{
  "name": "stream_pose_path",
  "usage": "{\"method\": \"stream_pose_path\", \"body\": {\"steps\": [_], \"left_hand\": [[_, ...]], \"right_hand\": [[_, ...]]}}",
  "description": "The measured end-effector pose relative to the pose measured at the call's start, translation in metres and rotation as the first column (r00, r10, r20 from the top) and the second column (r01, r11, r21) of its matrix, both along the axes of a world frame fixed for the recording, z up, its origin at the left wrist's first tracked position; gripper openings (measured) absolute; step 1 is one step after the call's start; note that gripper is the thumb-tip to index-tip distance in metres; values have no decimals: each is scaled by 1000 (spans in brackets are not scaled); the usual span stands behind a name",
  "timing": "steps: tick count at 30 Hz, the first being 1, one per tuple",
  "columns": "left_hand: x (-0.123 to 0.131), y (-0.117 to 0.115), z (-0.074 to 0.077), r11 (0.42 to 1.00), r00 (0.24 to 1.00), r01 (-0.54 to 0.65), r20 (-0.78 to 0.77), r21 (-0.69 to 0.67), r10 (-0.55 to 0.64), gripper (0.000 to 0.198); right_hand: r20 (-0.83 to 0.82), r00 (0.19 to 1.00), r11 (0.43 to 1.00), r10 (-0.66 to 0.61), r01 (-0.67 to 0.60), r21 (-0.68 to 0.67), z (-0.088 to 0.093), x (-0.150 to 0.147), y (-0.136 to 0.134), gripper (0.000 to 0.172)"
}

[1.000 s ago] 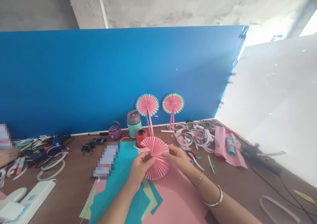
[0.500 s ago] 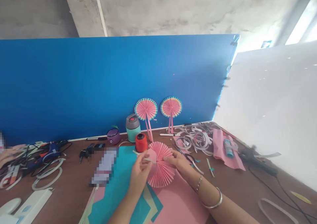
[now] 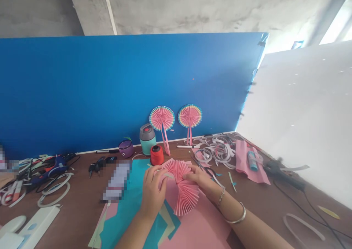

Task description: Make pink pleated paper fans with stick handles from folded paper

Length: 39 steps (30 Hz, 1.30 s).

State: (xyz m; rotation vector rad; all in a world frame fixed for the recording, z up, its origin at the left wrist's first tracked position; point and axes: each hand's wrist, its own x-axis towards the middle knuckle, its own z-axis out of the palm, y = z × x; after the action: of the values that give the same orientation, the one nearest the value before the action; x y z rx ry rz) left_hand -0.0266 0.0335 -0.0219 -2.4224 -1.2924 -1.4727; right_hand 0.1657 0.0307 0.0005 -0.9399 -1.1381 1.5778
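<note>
A pleated pink paper fan [image 3: 187, 197] is spread over pink and teal paper sheets, its folds meeting at a centre point with a gap on the left side. My right hand [image 3: 196, 179] grips the fan's right side between thumb and fingers. At the fan's left, my left hand [image 3: 154, 186] has its fingers curled round a thin pale-green paper strip [image 3: 169, 175], whose end points at the fan's centre. Part of the strip is hidden by the fingers. Under the hands lie a teal sheet [image 3: 121, 219] and a pink sheet [image 3: 198, 230].
Two finished-looking round paper fans [image 3: 162, 118] lean on the blue partition [image 3: 110, 91]. A red thread spool [image 3: 157, 156], a teal flask [image 3: 147, 146] and a purple cup [image 3: 126, 149] stand behind the sheets. Scissors [image 3: 211, 171] and coiled white strips [image 3: 221, 152] lie right; a power strip [image 3: 41, 223] lies left.
The fan has shifted slightly right and toward me, and its lower half has swung right, widening the left gap. My left fingers have moved up, covering more of the strip.
</note>
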Motion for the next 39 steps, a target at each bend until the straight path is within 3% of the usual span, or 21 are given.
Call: {"method": "stream_pose_path", "body": {"steps": [8,15,21,27,35,39], "left_hand": [[-2,0,2,1000,998,-14,-67,-14,13,12],[-2,0,3,998,987,-41,-159,-51,33,12],[6,-5,-4,995,979,28,-197,-99,-47,15],[11,-9,-12,976,989,67,-118,-207,-93,15],[18,-19,-3,896,985,165,112,-412,-130,18],[20,-20,-2,901,978,185,167,-393,-129,14]], "right_hand": [[73,997,998,-13,17,-58,-2,2,0,21],[12,986,986,-164,164,5,-15,15,11,27],[54,970,969,-237,232,80,-23,22,19,24],[10,955,952,-296,294,85,-15,15,15,25],[0,936,933,-353,352,80,-9,7,10,31],[-1,922,920,-388,387,59,-8,6,9,42]]}}
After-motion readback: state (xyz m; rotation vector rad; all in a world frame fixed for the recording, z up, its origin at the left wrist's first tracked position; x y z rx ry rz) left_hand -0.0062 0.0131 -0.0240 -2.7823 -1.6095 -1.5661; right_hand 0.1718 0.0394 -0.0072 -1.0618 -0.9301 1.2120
